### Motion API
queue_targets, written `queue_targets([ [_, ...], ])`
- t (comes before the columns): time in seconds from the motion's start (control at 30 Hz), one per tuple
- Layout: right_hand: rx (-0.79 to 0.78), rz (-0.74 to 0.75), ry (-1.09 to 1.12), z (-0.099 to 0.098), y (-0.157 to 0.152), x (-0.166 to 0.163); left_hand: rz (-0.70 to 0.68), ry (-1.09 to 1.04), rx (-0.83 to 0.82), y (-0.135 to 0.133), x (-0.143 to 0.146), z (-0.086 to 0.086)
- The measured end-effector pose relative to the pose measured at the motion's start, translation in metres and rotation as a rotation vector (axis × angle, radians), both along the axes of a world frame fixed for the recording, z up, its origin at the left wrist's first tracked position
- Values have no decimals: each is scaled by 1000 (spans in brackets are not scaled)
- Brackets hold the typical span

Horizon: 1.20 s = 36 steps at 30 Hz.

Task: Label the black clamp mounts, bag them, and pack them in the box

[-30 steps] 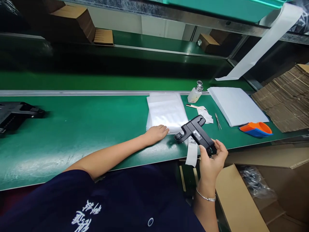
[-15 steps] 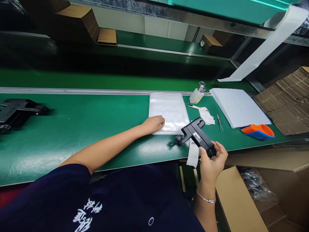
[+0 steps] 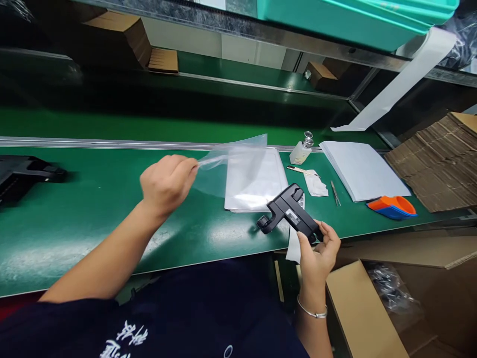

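Note:
My left hand (image 3: 169,186) is closed on the edge of a clear plastic bag (image 3: 242,149), which it holds up off a stack of similar plastic bags (image 3: 257,186) on the green table. In my right hand (image 3: 318,253) is a black T-shaped plastic part (image 3: 292,211) with a small white label, gripped at its lower end between thumb and fingers. The part is tilted and sits above the front edge of the table, just right of the bag stack. Behind it a white paper strip (image 3: 293,246) hangs over the edge.
A second black plastic part (image 3: 26,174) lies at the far left. Toward the right are a glass bottle (image 3: 301,149), a cutter knife (image 3: 298,170), a crumpled tissue (image 3: 315,184), tweezers (image 3: 335,194), white sheets (image 3: 363,169), an orange-blue holder (image 3: 393,206) and stacked cardboard (image 3: 434,164). An open carton (image 3: 367,308) stands below.
My left hand has moved left and up from the stack, pulling one clear bag with it. My right hand still holds the black part in nearly the same place.

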State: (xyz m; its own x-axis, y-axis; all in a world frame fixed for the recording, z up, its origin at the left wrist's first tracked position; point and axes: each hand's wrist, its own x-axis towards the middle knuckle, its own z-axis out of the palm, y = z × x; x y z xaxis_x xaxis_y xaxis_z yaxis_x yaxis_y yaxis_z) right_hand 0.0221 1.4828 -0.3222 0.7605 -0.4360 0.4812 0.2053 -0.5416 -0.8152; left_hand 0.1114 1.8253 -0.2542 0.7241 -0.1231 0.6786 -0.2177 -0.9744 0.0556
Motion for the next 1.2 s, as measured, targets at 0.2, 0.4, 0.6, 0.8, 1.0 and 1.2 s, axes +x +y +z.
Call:
queue_targets([
  [0.2,-196,252,-173,3,26,8,-35,489,18,34,-52,-68],
  [0.4,-339,396,-208,18,57,16,-191,803,-291,20,-63,-67],
  [0.6,-408,506,-39,5,88,15,-442,479,-245,-22,-67,-34],
  [0.8,-268,500,241,-23,80,0,-134,856,-165,24,-54,-96],
  [1.0,-229,548,216,-27,75,5,-316,900,-174,65,-77,-92],
  [1.2,-222,628,316,-37,104,4,-487,531,-40,3,-97,-81],
])
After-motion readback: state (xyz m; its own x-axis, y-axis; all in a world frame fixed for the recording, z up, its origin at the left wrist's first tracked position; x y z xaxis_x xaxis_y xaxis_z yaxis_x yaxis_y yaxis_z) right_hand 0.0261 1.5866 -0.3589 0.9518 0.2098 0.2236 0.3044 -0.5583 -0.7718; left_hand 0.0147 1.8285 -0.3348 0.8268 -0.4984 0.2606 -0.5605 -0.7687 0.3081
